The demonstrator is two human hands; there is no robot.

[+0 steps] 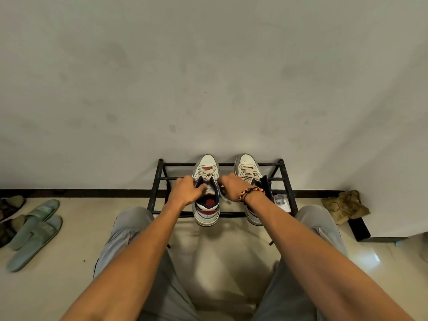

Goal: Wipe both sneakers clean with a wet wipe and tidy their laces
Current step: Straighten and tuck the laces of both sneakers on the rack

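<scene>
Hands, left (186, 189) and right (232, 186), pinch the laces (206, 173) of one sneaker (206, 193); second sneaker (248, 172) stands just right, on the rack (286, 181).

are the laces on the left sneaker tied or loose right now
Loose. On the left sneaker a lace end hangs free beside the right hand, and both hands, left hand too, are at its collar.

One head-worn wide-angle view looks steeply down and forward, near, toward a shoe rack (162, 179) against the wall.
</scene>
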